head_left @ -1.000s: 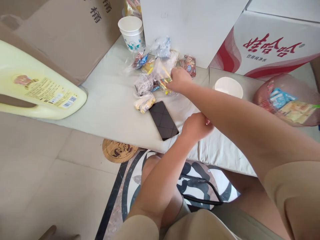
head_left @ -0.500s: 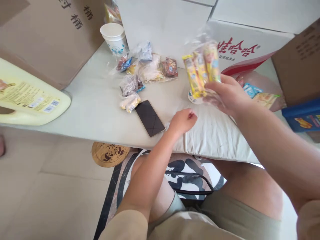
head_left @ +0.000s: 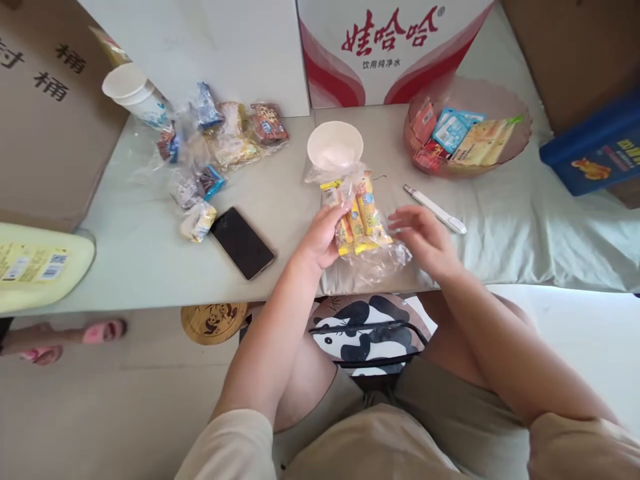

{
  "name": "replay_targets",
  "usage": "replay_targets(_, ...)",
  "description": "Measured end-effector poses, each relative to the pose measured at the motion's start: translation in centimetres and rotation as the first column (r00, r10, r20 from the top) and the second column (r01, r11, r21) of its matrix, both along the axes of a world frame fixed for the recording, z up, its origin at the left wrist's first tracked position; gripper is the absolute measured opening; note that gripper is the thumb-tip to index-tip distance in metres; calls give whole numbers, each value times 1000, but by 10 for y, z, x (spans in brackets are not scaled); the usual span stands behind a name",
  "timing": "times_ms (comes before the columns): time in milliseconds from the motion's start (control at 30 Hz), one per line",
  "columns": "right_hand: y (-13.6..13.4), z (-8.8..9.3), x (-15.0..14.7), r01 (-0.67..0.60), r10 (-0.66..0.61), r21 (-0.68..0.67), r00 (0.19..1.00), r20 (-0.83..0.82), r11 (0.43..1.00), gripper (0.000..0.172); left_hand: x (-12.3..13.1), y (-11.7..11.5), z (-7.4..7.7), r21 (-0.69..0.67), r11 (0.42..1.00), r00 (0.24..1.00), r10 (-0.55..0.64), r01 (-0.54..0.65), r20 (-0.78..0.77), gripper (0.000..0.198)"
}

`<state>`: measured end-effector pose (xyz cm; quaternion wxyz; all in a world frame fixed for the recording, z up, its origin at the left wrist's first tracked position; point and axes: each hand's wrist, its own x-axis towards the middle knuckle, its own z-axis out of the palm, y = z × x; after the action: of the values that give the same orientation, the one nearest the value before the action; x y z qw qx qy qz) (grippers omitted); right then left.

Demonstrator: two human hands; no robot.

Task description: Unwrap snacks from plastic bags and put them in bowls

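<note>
My left hand (head_left: 325, 233) grips the left side of a clear plastic bag of yellow snack sticks (head_left: 367, 213), near the table's front edge. Just right of the bag, my right hand (head_left: 423, 237) has its fingers apart and holds nothing. Behind the bag stands a white paper bowl (head_left: 335, 143), its front rim partly covered by loose plastic. A white cutter knife (head_left: 436, 208) lies beyond my right hand. To the left, a black phone (head_left: 243, 243) lies flat by several wrapped snacks (head_left: 233, 133).
A clear pinkish bowl (head_left: 520, 143) with packets is at the back right, beside a blue box (head_left: 590, 147). White cartons (head_left: 370, 73) line the back. Paper cups (head_left: 135, 93) and a yellow jug (head_left: 45, 267) are at left. A person's feet in pink slippers (head_left: 105, 331) show lower left.
The snack bag has come down and toward me, from my right hand into my left. My right hand has opened beside it. The view has shifted right, showing the bowls and knife.
</note>
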<state>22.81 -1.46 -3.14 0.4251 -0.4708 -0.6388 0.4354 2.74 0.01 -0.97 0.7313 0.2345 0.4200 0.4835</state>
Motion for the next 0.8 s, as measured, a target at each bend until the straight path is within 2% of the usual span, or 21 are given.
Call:
replay_targets(33,1,0,5,-14,3,119,996,89,993,46,0,2,0,-26,1000,1000,-9,9,-12,18)
replay_targets(100,1,1,12,-118,46,289,968,245,950,53,3,6,-1,-60,997,998,-46,45,-32,20)
replay_targets(133,1,2,13,-177,74,332,951,301,927,48,6,7,-2,-64,996,997,-62,60,-40,22)
replay_targets(200,0,3,13,-264,121,377,925,361,888,28,14,8,-4,-47,997,996,-65,63,-61,27)
replay_targets(267,-1,4,11,-304,150,414,919,364,858,11,24,8,-7,-16,999,996,-47,46,-80,32)
replay_targets(300,-2,3,10,-308,158,428,923,351,850,8,28,7,-8,-5,999,995,-41,41,-89,35)
replay_targets(433,-4,4,8,-228,98,420,946,310,878,9,43,0,-11,29,998,994,-55,58,-99,41)
replay_targets(567,-9,7,3,1,-126,398,950,286,917,4,49,-6,-14,83,995,995,-53,60,-85,51)
replay_targets(633,-10,6,-1,104,-202,358,947,249,928,15,48,-8,-15,99,994,994,-39,49,-97,55)
replay_targets(700,-10,3,-4,161,-220,275,955,199,948,31,44,-9,-15,113,992,994,-48,60,-100,56)
replay_targets(800,-8,-7,-7,157,-169,119,982,90,980,46,34,-12,-9,156,969,981,-183,192,-70,69)
